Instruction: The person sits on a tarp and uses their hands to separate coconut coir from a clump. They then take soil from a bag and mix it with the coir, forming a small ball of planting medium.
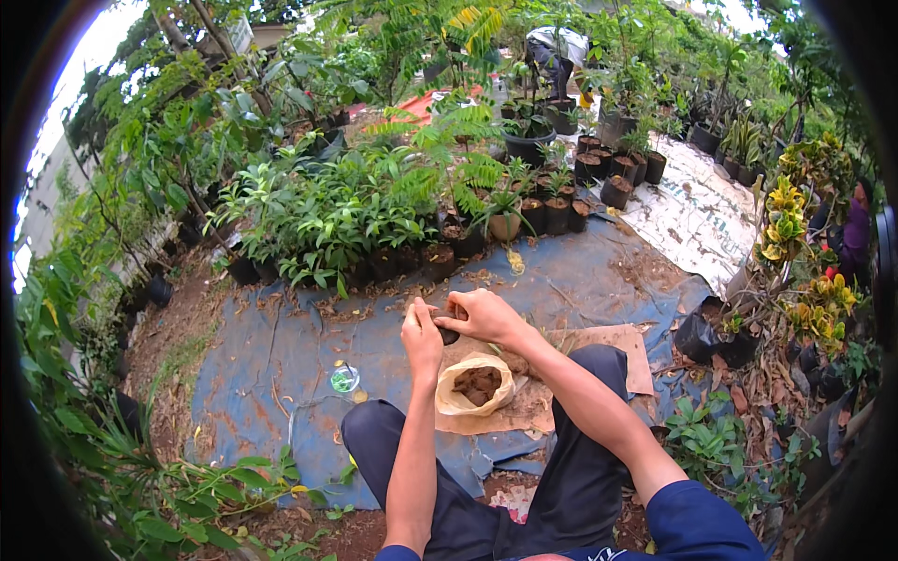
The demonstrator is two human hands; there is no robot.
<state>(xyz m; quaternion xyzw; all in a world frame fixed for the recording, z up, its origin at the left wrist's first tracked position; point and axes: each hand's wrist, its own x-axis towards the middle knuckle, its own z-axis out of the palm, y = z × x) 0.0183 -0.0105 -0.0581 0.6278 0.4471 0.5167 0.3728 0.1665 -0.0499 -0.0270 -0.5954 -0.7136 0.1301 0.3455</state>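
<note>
My left hand [422, 340] and my right hand [480, 315] meet in front of me at chest height. Between their fingers is a small dark thing [449, 336], mostly covered, so its kind cannot be made out. Just below my hands stands a cream-coloured bag [449, 403] with its mouth rolled wide. Brown soil-like material [478, 386] fills it. The bag rests on a flat piece of cardboard [484, 423] between my knees. Left of it, a small clear plastic cup [344, 379] with green bits inside stands on a blue tarpaulin [266, 393].
Leafy seedlings [330, 217] in black nursery bags line the tarpaulin's far edge. Soil-filled bags [558, 214] stand beside a white printed sheet [691, 203]. A torn black bag [708, 336] and a croton [782, 217] are at right. A person [558, 56] bends over farther back.
</note>
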